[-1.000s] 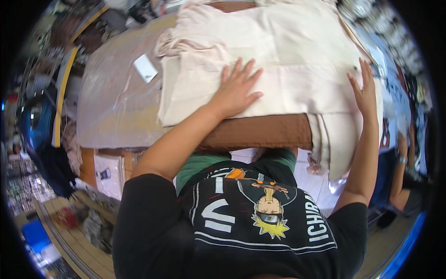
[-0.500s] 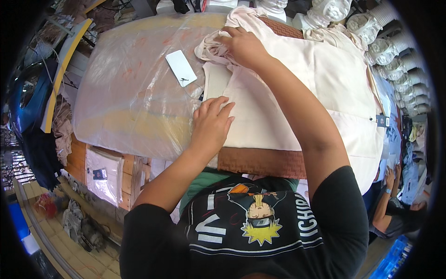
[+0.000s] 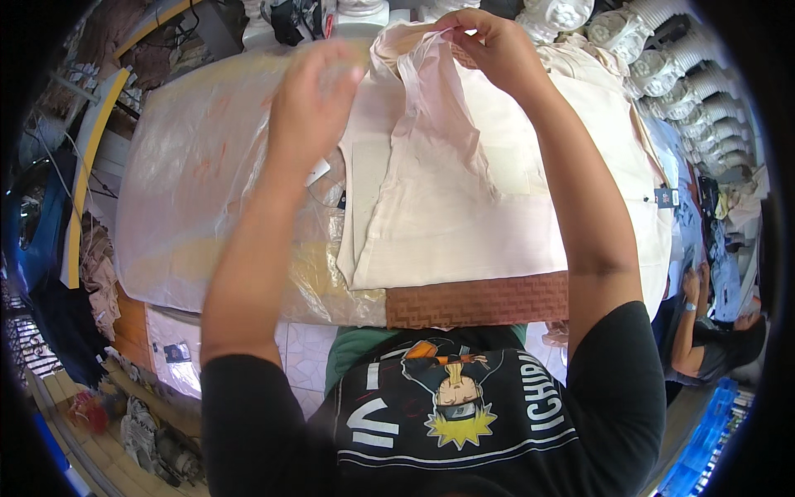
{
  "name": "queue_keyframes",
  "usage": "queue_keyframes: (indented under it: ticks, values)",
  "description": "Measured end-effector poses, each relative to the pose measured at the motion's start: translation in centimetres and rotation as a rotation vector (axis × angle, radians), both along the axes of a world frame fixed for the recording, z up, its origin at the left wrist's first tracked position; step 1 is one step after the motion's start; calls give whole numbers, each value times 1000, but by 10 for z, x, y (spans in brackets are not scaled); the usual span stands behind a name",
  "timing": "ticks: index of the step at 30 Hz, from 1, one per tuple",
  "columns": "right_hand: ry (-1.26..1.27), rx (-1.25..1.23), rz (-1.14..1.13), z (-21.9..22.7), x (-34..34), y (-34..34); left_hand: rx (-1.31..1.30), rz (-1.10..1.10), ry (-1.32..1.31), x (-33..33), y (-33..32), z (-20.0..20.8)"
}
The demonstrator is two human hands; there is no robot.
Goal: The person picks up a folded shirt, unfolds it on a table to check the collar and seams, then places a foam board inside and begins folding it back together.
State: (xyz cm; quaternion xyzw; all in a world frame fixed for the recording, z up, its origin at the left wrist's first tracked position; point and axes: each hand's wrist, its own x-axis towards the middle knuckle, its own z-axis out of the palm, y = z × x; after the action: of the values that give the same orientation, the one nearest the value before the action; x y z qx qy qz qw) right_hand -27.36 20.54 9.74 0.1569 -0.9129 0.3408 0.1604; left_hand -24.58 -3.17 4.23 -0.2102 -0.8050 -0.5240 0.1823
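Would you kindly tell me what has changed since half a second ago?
The left hand has moved forward and left from the near side of the cream cloth. The right hand has shifted right and now pinches a loose edge of that cloth. The brown cloth still lies beneath.

Bright daylight-like wash, glare on plastic sheeting (image 3: 199, 178), left hand (image 3: 312, 106) blurred, edges bowed.

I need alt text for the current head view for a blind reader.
A person's right hand holds up an edge of pale cream cloth on a plastic-covered surface; the blurred left hand is raised beside it. Brown textured material shows beneath.
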Motion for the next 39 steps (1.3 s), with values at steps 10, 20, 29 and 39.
queue_keyframes:
  ticks: [10,20,29,39]
  values:
    - [549,595,102,34,33,33,-265,-446,-42,-104,58,65]
    - [583,870,148,71,65,34,-541,-490,338,-52,87,108]
    - [381,1106,-27,96,67,34,-315,-540,119,-39,93,86]
    - [180,971,-103,111,73,44,-629,-276,269,-28,82,74]
